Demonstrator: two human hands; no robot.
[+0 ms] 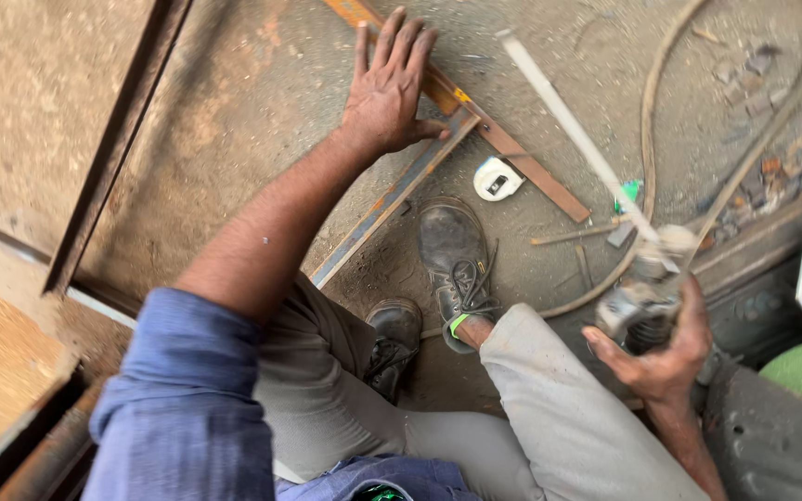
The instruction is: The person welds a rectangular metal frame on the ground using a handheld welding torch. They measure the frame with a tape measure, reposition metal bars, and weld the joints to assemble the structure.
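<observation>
My left hand [389,85] rests flat with fingers spread on an orange metal bar [475,121], where it meets a steel angle bar [392,199] on the dusty ground. My right hand [666,357] grips a blurred power tool, apparently an angle grinder [638,301], held above my right knee. A white cord or strip [573,130] runs up from the tool. My two black work shoes [452,250] stand beside the steel bar.
A white tape measure [497,178] lies next to the orange bar. A thick hose [647,121] curves across the ground at the right. A dark steel frame [118,139] lies at the left, a wooden board [2,371] lower left, rubble upper right.
</observation>
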